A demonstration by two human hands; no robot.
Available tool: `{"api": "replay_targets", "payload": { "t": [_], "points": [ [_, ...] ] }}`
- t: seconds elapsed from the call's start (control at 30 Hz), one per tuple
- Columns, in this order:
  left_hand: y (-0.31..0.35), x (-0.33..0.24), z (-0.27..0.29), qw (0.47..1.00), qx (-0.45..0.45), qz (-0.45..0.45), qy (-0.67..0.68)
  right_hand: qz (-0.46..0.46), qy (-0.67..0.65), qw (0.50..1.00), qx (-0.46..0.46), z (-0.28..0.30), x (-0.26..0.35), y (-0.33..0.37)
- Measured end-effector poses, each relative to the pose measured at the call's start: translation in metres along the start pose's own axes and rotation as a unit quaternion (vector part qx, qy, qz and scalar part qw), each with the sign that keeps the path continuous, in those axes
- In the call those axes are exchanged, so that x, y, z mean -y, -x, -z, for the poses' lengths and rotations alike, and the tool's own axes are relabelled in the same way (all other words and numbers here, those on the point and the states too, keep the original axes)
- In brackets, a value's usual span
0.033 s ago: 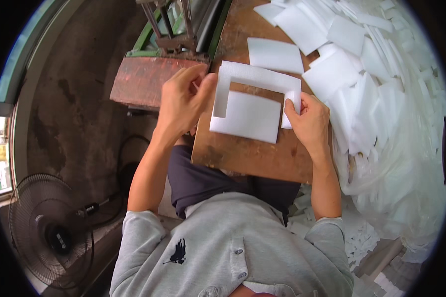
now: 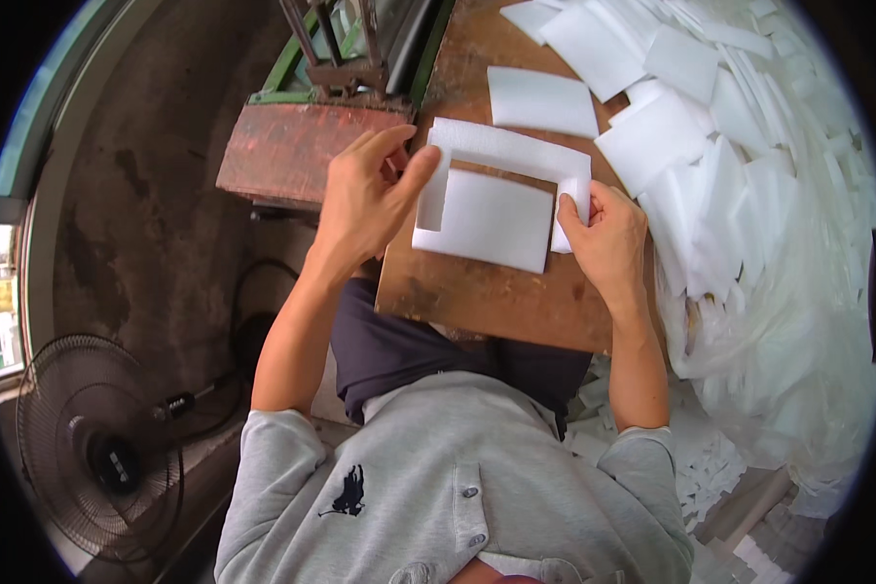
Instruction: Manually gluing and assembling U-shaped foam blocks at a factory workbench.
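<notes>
A white U-shaped foam piece (image 2: 516,146) is held over the near end of the wooden table. My right hand (image 2: 603,237) pinches its right arm between thumb and fingers. My left hand (image 2: 370,195) is at the piece's left arm, thumb and curved fingers apart; the thumb tip overlaps the foam's edge, and whether it touches cannot be told. Through the gap in the U shows a flat white foam sheet (image 2: 496,219) lying on the table. Another foam sheet (image 2: 543,101) lies just beyond the U-shaped piece.
Many white foam sheets (image 2: 681,136) are heaped on the right, by clear plastic film (image 2: 749,341). The brown wooden table (image 2: 496,302) ends near my legs. A green-framed machine with a red block (image 2: 282,151) stands at far left. Lower left is a fan (image 2: 102,448).
My left hand has shifted slightly right, its thumb now overlapping the left arm of the U-shaped foam piece. My right hand keeps its pinch on the other arm.
</notes>
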State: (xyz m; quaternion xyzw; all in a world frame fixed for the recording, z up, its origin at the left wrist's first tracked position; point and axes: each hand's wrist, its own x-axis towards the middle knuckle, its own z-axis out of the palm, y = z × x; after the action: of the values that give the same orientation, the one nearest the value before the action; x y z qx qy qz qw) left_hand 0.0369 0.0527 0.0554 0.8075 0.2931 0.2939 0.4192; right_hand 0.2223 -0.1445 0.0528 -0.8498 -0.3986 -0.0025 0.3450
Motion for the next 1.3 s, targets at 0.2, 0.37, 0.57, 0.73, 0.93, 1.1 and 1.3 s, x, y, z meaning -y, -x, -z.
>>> {"api": "replay_targets", "payload": {
  "t": [0.2,0.37,0.57,0.73,0.93,1.1,1.3],
  "points": [
    [0.013,0.016,-0.022,0.997,0.033,-0.047,-0.046,0.009,-0.039,0.999,-0.01,-0.006,0.002,0.034],
    [0.023,0.026,-0.023,0.993,0.059,-0.033,-0.095,0.004,-0.009,1.0,0.007,-0.013,-0.002,0.042],
    [0.019,0.036,-0.028,0.993,0.043,-0.061,-0.087,0.008,0.007,1.0,0.005,-0.017,-0.003,0.039],
    [0.018,0.038,-0.03,0.993,0.049,-0.061,-0.09,-0.002,0.013,1.0,0.014,-0.017,-0.006,0.038],
    [0.019,0.039,-0.034,0.994,0.051,-0.048,-0.085,0.0,0.014,1.0,0.017,-0.017,-0.009,0.037],
    [0.019,0.05,-0.042,0.993,0.028,-0.085,-0.079,0.014,0.025,1.0,0.001,-0.018,-0.011,0.036],
    [0.021,0.047,-0.04,0.991,0.027,-0.083,-0.098,0.028,0.014,0.999,0.008,-0.026,-0.016,0.036]
  ]
}}
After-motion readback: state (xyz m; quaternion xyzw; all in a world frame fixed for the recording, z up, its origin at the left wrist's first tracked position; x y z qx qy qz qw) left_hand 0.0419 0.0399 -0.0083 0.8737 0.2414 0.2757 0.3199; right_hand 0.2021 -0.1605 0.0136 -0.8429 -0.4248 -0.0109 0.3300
